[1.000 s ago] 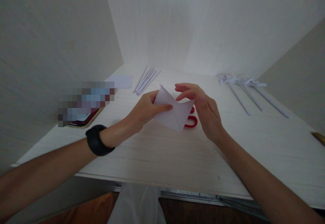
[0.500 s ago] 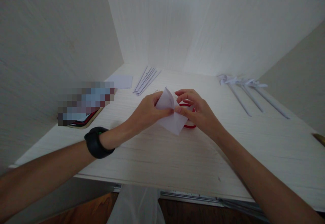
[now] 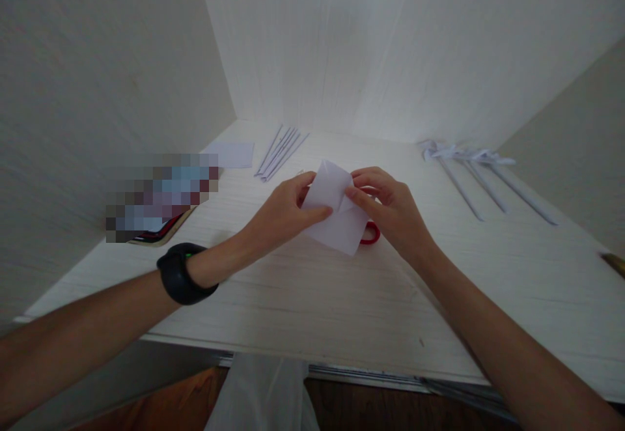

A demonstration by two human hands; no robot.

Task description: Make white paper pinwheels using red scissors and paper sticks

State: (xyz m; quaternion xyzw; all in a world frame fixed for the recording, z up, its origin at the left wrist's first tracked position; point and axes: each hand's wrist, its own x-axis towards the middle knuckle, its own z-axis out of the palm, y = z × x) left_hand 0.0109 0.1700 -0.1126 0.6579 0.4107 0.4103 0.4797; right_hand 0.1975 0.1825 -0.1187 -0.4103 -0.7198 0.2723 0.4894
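Paper (image 3: 336, 213), white and folded, sat at the centre of the frame, held just above a pale wooden desk (image 3: 342, 301) that filled the lower half. The left hand (image 3: 283, 213), a black wristband (image 3: 181, 273) on its wrist, pinched the paper's left side, thumb on top. The right hand (image 3: 393, 209) gripped the right side, thumb pressed near the central fold. Rolled paper sticks (image 3: 481, 180) lay at the right of the frame. Thin paper strips (image 3: 280, 153) lay fanned at upper centre, a flat white sheet (image 3: 229, 155) just left of them. Red scissor handles (image 3: 371, 234) showed partly beneath the paper.
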